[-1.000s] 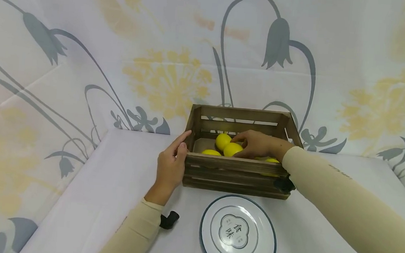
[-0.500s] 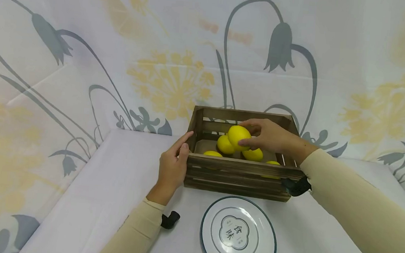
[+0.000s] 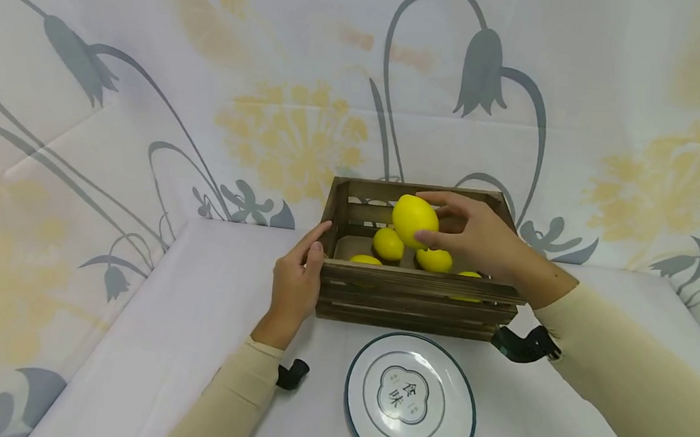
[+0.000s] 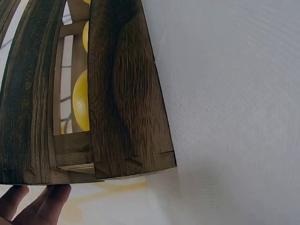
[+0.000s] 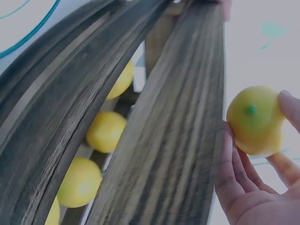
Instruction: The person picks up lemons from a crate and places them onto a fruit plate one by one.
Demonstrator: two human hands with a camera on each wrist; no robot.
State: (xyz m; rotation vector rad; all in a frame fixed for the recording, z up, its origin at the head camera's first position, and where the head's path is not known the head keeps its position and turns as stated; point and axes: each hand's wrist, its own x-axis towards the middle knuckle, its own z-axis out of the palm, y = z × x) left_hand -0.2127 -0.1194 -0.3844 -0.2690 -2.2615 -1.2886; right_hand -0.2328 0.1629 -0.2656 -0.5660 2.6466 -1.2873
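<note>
A white worktop (image 3: 161, 341) meets a pale printed fabric (image 3: 430, 136) along its back, left and right edges. Drooping grey bell flowers and blurry yellow blossoms pattern the fabric. Well forward of the worktop's back edge lies a round white plate (image 3: 411, 398), dark blue-rimmed, a lobed medallion with characters at its centre.

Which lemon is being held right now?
The lemon in the right hand, gripped between thumb and fingers; the four other lemons in view lie inside the crate.
</note>
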